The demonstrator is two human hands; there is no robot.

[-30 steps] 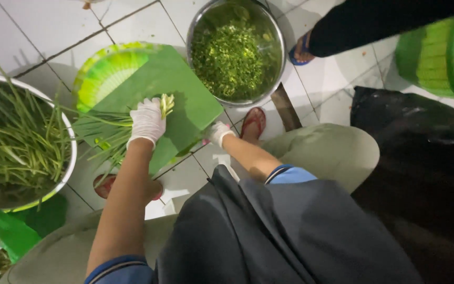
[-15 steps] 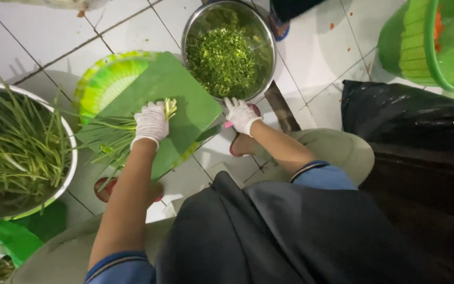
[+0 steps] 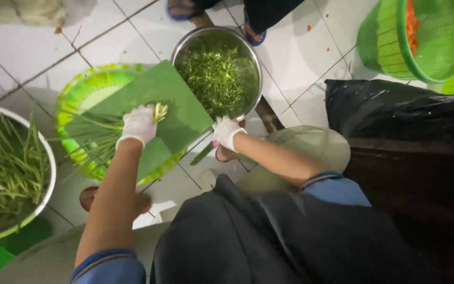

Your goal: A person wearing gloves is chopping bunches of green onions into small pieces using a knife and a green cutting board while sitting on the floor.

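My left hand (image 3: pixel 138 125), in a white glove, presses a bunch of long green stalks (image 3: pixel 98 138) flat on a green cutting board (image 3: pixel 177 108). The stalks' pale cut ends (image 3: pixel 160 111) stick out past the fingers. The board rests on a green and yellow basin (image 3: pixel 82 94). My gloved right hand (image 3: pixel 227 131) is at the board's right edge, closed around a knife whose dark blade (image 3: pixel 202 153) points down and left. A steel bowl (image 3: pixel 182 44) of chopped greens (image 3: pixel 216 79) stands just beyond the board.
A large white bowl (image 3: pixel 48 181) of uncut green stalks sits at the left. Another person's feet (image 3: pixel 253 31) stand behind the steel bowl. A green basket (image 3: pixel 379 39) is at the top right, a black plastic bag (image 3: pixel 405 115) at the right.
My right hand has come up from beside my knee to the board's right edge. My left hand stays on the stalks. The view has shifted towards the bowl of chopped greens.
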